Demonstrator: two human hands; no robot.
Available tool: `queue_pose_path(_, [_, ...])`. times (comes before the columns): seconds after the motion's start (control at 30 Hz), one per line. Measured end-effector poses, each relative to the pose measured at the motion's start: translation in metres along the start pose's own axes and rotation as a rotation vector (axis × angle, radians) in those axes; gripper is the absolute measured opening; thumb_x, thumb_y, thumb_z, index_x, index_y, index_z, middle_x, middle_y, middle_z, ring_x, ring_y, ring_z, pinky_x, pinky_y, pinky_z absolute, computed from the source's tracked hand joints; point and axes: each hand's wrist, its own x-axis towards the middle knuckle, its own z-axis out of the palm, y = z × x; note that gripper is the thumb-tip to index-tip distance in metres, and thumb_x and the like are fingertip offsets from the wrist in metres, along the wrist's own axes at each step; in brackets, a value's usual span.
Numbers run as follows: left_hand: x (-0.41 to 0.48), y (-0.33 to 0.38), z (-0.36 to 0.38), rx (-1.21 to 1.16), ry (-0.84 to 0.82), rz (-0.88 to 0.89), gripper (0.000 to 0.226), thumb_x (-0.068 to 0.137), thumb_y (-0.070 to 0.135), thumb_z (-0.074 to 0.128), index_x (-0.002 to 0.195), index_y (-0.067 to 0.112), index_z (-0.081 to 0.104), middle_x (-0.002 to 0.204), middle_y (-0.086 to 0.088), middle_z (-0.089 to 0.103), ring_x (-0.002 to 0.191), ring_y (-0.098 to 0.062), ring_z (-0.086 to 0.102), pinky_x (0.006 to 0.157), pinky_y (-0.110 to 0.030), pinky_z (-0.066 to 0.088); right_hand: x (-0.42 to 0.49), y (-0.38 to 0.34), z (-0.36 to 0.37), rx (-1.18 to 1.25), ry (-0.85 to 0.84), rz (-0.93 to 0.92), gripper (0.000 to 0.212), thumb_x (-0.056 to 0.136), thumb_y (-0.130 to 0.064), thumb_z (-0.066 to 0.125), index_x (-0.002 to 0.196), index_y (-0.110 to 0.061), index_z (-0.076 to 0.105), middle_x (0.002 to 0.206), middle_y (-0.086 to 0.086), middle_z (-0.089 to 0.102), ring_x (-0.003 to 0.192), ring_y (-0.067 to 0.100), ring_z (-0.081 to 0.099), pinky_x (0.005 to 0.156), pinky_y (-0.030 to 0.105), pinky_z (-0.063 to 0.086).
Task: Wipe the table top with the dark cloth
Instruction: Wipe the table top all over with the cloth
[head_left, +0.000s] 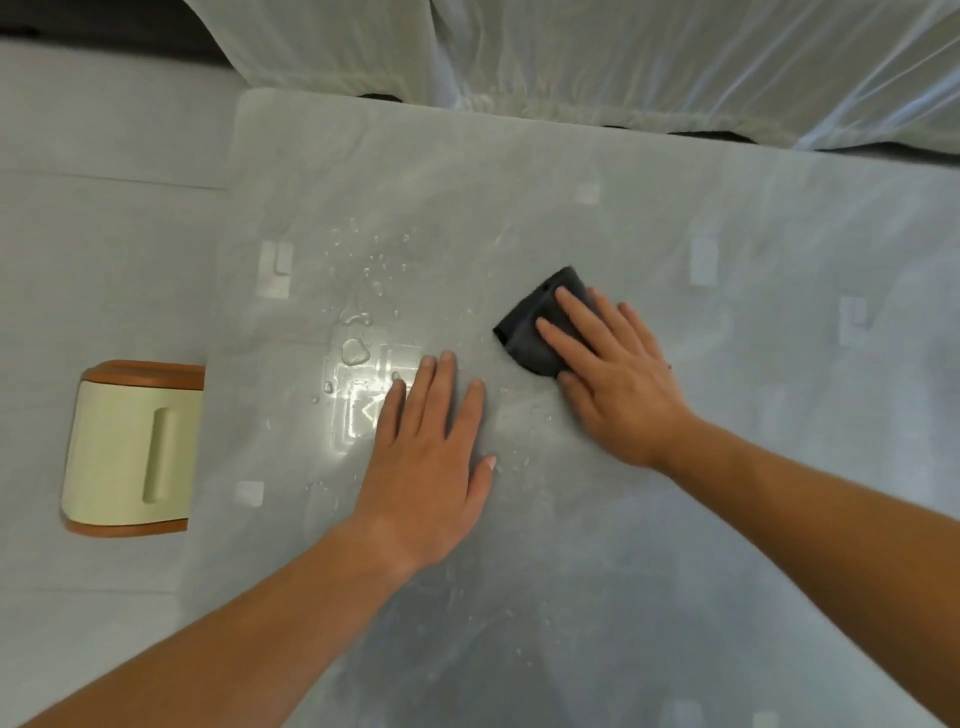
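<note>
I see the right hand (618, 379) flat, pressing the dark cloth (540, 325) on the table (675, 545); left hand (431, 457) flat, water drops (356, 332) at its eleven o'clock.

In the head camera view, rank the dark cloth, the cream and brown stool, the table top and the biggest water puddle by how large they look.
1. table top
2. cream and brown stool, lower than the table, so truly larger than it looks
3. dark cloth, partly under the right hand
4. biggest water puddle

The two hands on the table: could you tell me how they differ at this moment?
The right hand presses flat on the dark cloth; the left hand rests on bare table top. The left lies beside the water droplets; the right lies farther away. Both are flat, fingers spread.
</note>
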Motion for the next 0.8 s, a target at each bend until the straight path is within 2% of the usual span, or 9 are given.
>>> queue_pose_path(0.03, [-0.001,-0.001,0.001,0.0,0.001,0.008,0.069,0.098,0.05,0.023,0.157,0.014,0.014,0.165,-0.018,-0.004,0.152,-0.031,-0.012,0.123,-0.052,0.005,0.004,0.007,-0.002,-0.003,0.015,0.029,0.055,0.102,-0.039,0.033,0.156,-0.03,0.031,0.167,0.0,0.017,0.155,0.03,0.011,0.124,0.053,0.012])
queue_pose_path(0.1, [0.0,-0.003,0.002,-0.002,0.007,0.018,0.069,0.099,0.05,0.023,0.158,0.015,0.013,0.165,-0.017,-0.005,0.152,-0.03,-0.012,0.123,-0.052,0.005,0.011,0.004,-0.006,0.069,0.067,0.2,0.055,0.102,-0.037,0.034,0.156,-0.03,0.03,0.168,-0.002,0.013,0.155,0.027,0.008,0.125,0.05,0.008])
queue_pose_path(0.2, [0.0,-0.004,0.002,-0.022,0.018,0.02,0.07,0.098,0.05,0.024,0.158,0.015,0.012,0.166,-0.016,-0.006,0.152,-0.029,-0.013,0.123,-0.052,0.004,0.006,-0.036,0.004,0.153,0.157,0.437,0.055,0.103,-0.032,0.037,0.157,-0.029,0.027,0.169,-0.001,0.01,0.155,0.028,0.004,0.125,0.045,0.001])
queue_pose_path(0.3, [0.0,-0.005,0.001,-0.049,-0.002,0.02,0.072,0.098,0.051,0.025,0.158,0.015,0.009,0.166,-0.013,-0.009,0.152,-0.026,-0.016,0.123,-0.05,0.001,-0.024,-0.061,0.022,0.096,0.125,0.293,0.055,0.101,-0.033,0.036,0.156,-0.027,0.032,0.168,0.001,0.015,0.155,0.031,0.008,0.125,0.048,0.004])
queue_pose_path(0.4, [0.0,-0.007,0.0,-0.045,-0.008,0.029,0.074,0.098,0.053,0.025,0.158,0.015,0.005,0.165,-0.012,-0.013,0.151,-0.025,-0.019,0.123,-0.048,-0.003,-0.035,-0.04,0.018,0.05,0.044,0.127,0.054,0.102,-0.035,0.035,0.155,-0.026,0.035,0.167,0.001,0.016,0.155,0.03,0.009,0.125,0.051,0.01])
queue_pose_path(0.47, [-0.001,-0.007,0.0,-0.035,-0.008,0.038,0.075,0.098,0.055,0.024,0.158,0.015,0.002,0.165,-0.013,-0.015,0.15,-0.025,-0.021,0.123,-0.048,-0.005,-0.029,-0.026,0.011,0.06,0.054,0.191,0.054,0.102,-0.035,0.036,0.156,-0.029,0.032,0.168,-0.001,0.013,0.155,0.027,0.007,0.125,0.049,0.008])
queue_pose_path(0.6, [-0.001,-0.008,0.003,-0.061,0.023,0.044,0.077,0.096,0.056,0.026,0.158,0.014,0.006,0.166,-0.013,-0.011,0.151,-0.024,-0.019,0.123,-0.046,-0.004,-0.022,-0.053,0.015,0.157,0.157,0.489,0.056,0.102,-0.032,0.036,0.157,-0.029,0.026,0.169,-0.001,0.009,0.155,0.029,0.004,0.126,0.044,0.001])
queue_pose_path(0.67, [-0.003,-0.009,0.001,-0.128,0.059,0.017,0.075,0.095,0.05,0.033,0.158,0.012,0.014,0.166,-0.013,-0.005,0.152,-0.024,-0.013,0.123,-0.045,-0.003,-0.039,-0.072,0.027,0.108,0.154,0.407,0.057,0.101,-0.032,0.037,0.157,-0.027,0.029,0.168,0.001,0.012,0.154,0.032,0.008,0.125,0.048,0.005])
queue_pose_path(0.8, [-0.017,-0.005,0.0,-0.164,0.115,-0.025,0.071,0.094,0.043,0.034,0.156,0.011,0.019,0.167,-0.013,0.003,0.153,-0.024,-0.006,0.123,-0.044,-0.003,-0.075,-0.054,0.034,-0.047,0.021,-0.039,0.054,0.102,-0.032,0.041,0.155,-0.024,0.035,0.167,0.004,0.017,0.154,0.034,0.014,0.123,0.055,0.013])
